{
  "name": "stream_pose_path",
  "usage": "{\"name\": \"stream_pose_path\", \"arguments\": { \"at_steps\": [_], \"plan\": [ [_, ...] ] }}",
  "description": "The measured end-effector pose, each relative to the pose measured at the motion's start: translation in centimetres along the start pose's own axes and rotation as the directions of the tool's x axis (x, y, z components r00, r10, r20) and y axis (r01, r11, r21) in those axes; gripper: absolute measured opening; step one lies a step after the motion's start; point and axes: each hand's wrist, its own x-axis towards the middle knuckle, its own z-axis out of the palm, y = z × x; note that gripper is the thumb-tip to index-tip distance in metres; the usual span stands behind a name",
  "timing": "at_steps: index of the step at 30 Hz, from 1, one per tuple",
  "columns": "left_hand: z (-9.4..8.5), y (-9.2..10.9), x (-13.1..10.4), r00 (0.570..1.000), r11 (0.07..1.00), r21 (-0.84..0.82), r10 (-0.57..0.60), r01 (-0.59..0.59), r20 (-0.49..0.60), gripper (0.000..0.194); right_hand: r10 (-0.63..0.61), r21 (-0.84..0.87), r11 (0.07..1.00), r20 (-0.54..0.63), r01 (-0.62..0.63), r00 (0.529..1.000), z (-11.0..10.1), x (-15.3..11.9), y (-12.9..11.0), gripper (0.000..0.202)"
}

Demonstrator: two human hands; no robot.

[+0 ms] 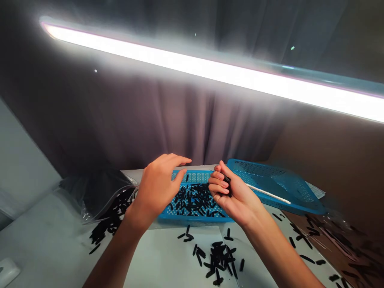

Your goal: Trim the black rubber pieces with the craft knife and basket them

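Observation:
My left hand (160,178) is raised over the left part of a blue plastic basket (195,219), its thumb and fingers apart with nothing between them. Inside that basket lie many small black strip-like pieces (196,200). My right hand (237,196) is above the basket's right end, palm turned up. Its fingers curl around a bunch of the black pieces (226,186), partly hidden by the fingers. A thin white stick (270,194) runs out to the right from behind this hand; whether the hand touches it, I cannot tell.
A second blue basket (312,200) stands at the back right. Loose black pieces (220,258) lie on the white table (162,256) in front. More spill by a clear plastic bag (93,196) at left. A bright tube light (210,70) hangs overhead before a curtain (180,120).

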Motion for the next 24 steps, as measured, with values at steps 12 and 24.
{"name": "stream_pose_path", "arguments": {
  "at_steps": [12, 24],
  "plan": [
    [1.9, 1.7, -0.8, 0.883, 0.874, 0.130, 0.456, -0.468, 0.114, 0.012, -0.120, -0.108, 0.988, -0.099, 0.109, 0.988, -0.3, 0.5, 2.0, 0.030],
    [2.3, 0.9, -0.5, 0.946, 0.934, -0.153, 0.321, -0.322, -0.033, 0.011, -0.115, -0.086, 0.990, -0.072, 0.108, 0.991, -0.1, 0.4, 2.5, 0.027]
  ]
}}
